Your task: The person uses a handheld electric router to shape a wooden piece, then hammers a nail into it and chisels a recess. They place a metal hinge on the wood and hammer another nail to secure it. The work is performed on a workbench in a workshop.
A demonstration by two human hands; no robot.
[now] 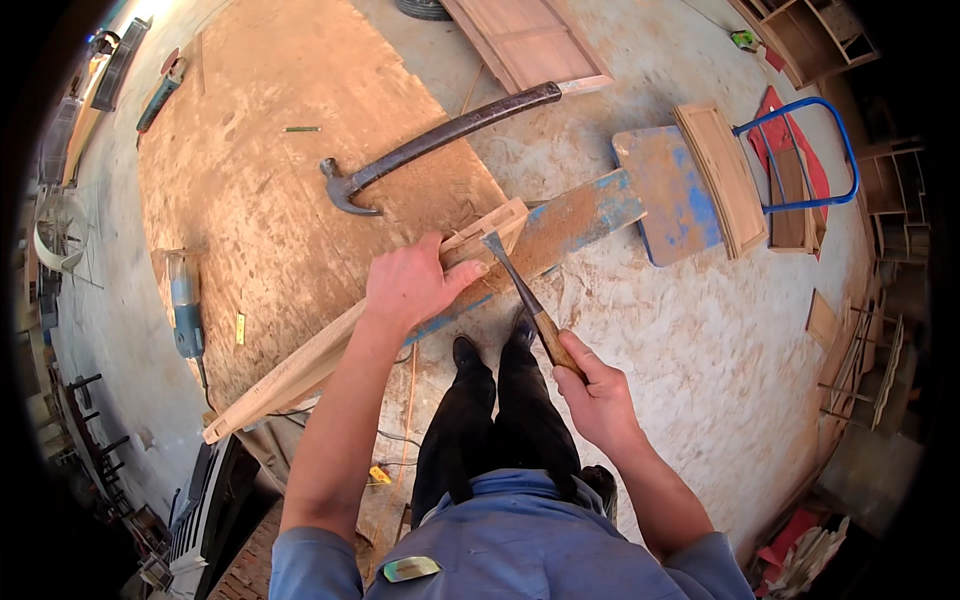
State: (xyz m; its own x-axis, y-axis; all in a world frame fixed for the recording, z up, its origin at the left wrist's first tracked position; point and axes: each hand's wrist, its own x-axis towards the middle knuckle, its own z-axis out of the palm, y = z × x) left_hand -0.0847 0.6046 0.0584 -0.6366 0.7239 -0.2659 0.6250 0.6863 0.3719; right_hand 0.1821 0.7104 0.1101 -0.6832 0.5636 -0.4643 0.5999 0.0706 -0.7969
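My left hand (412, 283) is closed over a long wooden bar (292, 375), near its upper right end. The bar lies slantwise along the workbench's near edge, and a slot or groove shows at its end. In my right hand (597, 393) is a wood chisel (530, 300), gripped by its wooden handle. The chisel's blade tip points up and left, close to the bar's end beside my left thumb; whether it touches the wood I cannot tell. A claw hammer (440, 145) with a dark handle lies on the bench beyond my left hand.
On the dusty plywood bench top (270, 190) lie a corded power tool (185, 305), an angle grinder (160, 92) and a short pencil (301, 129). A blue-stained plank (590, 222) extends right toward a worn blue board (670, 195). Wooden panels (530, 45) and a blue-framed trolley (850, 150) stand beyond.
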